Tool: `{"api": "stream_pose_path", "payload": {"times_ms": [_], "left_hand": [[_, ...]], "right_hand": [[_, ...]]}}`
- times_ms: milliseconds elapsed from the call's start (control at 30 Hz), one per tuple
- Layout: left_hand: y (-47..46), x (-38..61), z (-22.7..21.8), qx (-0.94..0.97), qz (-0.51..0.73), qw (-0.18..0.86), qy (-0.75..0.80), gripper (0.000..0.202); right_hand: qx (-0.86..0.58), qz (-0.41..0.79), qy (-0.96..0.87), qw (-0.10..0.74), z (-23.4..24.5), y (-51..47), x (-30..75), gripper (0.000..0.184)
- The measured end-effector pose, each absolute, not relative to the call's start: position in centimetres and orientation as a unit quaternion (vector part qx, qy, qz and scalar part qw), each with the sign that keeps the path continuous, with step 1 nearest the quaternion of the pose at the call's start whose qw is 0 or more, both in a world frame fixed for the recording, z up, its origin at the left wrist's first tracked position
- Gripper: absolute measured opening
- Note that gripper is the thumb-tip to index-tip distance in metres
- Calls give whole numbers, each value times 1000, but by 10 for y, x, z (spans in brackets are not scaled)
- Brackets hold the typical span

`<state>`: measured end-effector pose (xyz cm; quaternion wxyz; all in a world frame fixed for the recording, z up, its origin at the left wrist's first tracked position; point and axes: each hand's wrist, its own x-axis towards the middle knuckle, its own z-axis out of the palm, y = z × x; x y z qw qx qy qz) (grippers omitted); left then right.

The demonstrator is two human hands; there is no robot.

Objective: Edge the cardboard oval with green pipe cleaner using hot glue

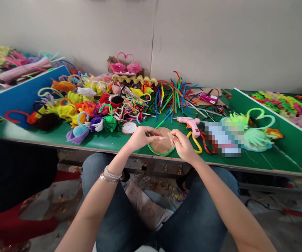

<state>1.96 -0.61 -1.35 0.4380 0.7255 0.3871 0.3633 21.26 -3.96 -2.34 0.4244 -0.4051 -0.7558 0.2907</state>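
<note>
Got both hands over a round cardboard disc [159, 147], flat on the green bench [114, 142]. Lies directly under the fingers, about level between left hand [139, 137] and right hand [183, 146], neither clearly nearer. Round, so no long axis; edged along the near side with a fuzzy green pipe cleaner [163, 154], its free length running off away from the body, between the hands. Pinching with the right fingers, closed on a thin pale sliver [165, 137], lying roughly crosswise, toward the left fingertips; too small to identify. Left thumb and forefinger drawn close together; cannot tell whether gripping the sliver too.

Just beyond the right hand: hot glue gun [191, 122], smooth pink plastic, nozzle toward the left. Beside it, a bent, thick yellow loop [197, 145]. Farther right, pale green pipe-cleaner swan [258, 137], plush body, curved neck. Left of the disc, fuzzy green ball-shaped piece [110, 123] with a hooked neck. Back by the wall, pink swan pair [126, 67], necks meeting in a heart, above a bumpy molded-pulp egg tray [135, 79].
</note>
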Motion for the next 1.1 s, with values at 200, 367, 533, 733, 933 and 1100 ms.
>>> {"api": "stream_pose_path", "payload": {"times_ms": [200,367,533,733,933,1100], "left_hand": [[-6,17,-12,727,364,450,368,32],[-11,21,-11,759,365,441,309,38],[-10,31,-22,786,408,362,291,25],[-12,35,-23,767,444,363,288,30],[-20,37,-10,713,424,503,244,45],[-21,38,-9,683,425,549,226,49]], "right_hand": [[-428,318,-740,409,-26,-39,214,34],[-424,319,-745,405,-25,-39,212,33],[-409,386,-733,382,-22,-42,206,37],[-392,500,-677,370,-20,-45,202,43],[-370,568,-622,393,-28,-43,205,41],[-342,619,-599,376,-30,-43,206,39]]}}
